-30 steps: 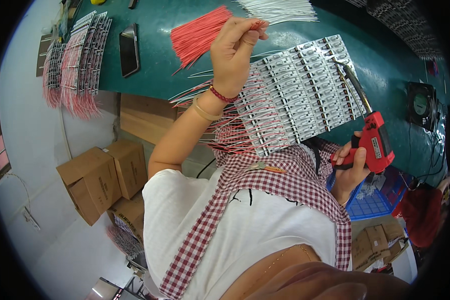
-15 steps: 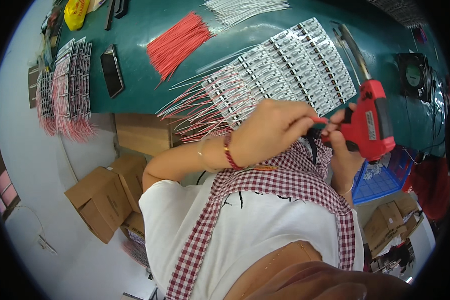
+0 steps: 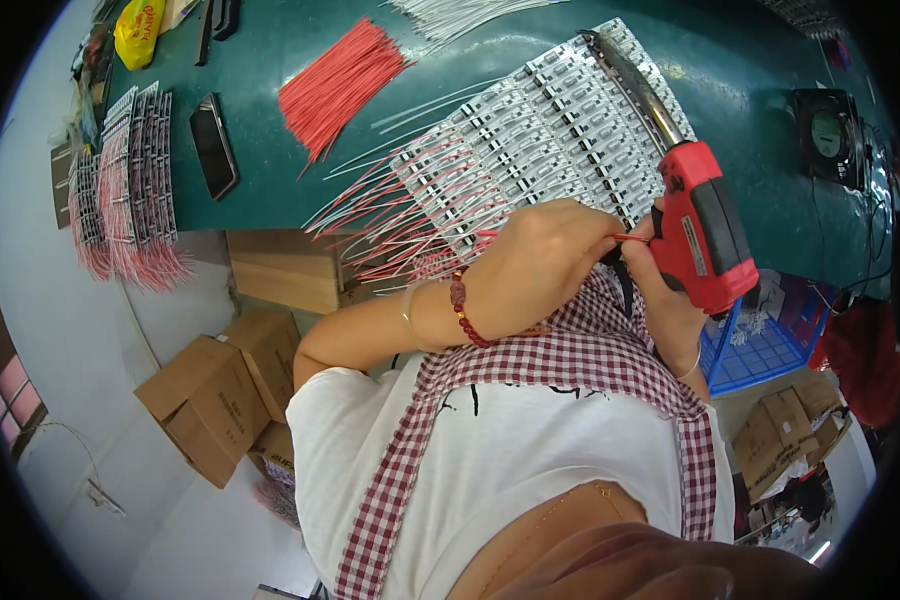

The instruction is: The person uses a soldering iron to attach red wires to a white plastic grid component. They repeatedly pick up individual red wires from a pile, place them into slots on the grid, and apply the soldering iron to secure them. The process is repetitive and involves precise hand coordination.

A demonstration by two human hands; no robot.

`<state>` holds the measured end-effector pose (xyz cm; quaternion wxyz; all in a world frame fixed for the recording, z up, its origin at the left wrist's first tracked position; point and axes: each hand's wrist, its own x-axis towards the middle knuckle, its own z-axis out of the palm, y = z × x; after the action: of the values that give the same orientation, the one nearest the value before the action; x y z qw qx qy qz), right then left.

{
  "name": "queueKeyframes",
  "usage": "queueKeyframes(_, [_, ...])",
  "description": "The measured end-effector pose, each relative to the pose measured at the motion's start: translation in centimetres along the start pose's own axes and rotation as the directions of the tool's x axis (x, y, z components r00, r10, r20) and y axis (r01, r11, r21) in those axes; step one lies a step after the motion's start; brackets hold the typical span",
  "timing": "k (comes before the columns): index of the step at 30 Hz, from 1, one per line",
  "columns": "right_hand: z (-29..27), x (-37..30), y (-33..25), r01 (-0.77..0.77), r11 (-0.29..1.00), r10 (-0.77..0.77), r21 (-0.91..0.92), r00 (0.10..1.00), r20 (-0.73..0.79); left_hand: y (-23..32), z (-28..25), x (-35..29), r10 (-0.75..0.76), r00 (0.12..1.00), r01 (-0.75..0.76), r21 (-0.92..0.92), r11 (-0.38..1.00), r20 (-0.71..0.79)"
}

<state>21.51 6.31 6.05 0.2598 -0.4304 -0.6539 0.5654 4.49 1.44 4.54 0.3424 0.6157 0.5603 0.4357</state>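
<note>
The red, black-trimmed hot-glue gun (image 3: 708, 235) is gripped in the right hand (image 3: 662, 300), its long metal nozzle slanting up and left over the rows of white strip boards with red and white leads (image 3: 530, 160) on the green table (image 3: 750, 90). The left hand (image 3: 545, 262) pinches a thin red wire (image 3: 632, 238) at the gun's rear. A bundle of red wires (image 3: 338, 85) lies beyond; a yellow bag (image 3: 140, 30) sits at the far left corner. Brown cardboard boxes (image 3: 215, 395) stand on the floor below.

glue gun (image 3: 708, 232): glossy red plastic | table (image 3: 750, 70): matt green | boxes (image 3: 210, 400): cardboard
</note>
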Motion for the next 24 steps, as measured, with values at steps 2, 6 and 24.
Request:
queueKeyframes(2, [0.1, 0.0, 0.1, -0.090, 0.993, 0.089, 0.072, 0.996, 0.017, 0.1, -0.5, -0.1, 0.003, 1.000, -0.005, 0.089, 0.996, 0.022])
queueKeyframes(6, [0.8, 0.2, 0.0, -0.086, 0.988, 0.090, 0.128, 0.996, -0.020, 0.9, -1.5, 0.0, -0.089, 0.995, 0.086, 0.074, 0.993, 0.037])
queueKeyframes(24, [1.6, 1.5, -0.1, -0.029, 0.996, 0.032, 0.090, 0.999, -0.030, 0.4, -1.3, -0.3, 0.084, 0.994, -0.053, 0.373, 0.926, -0.067])
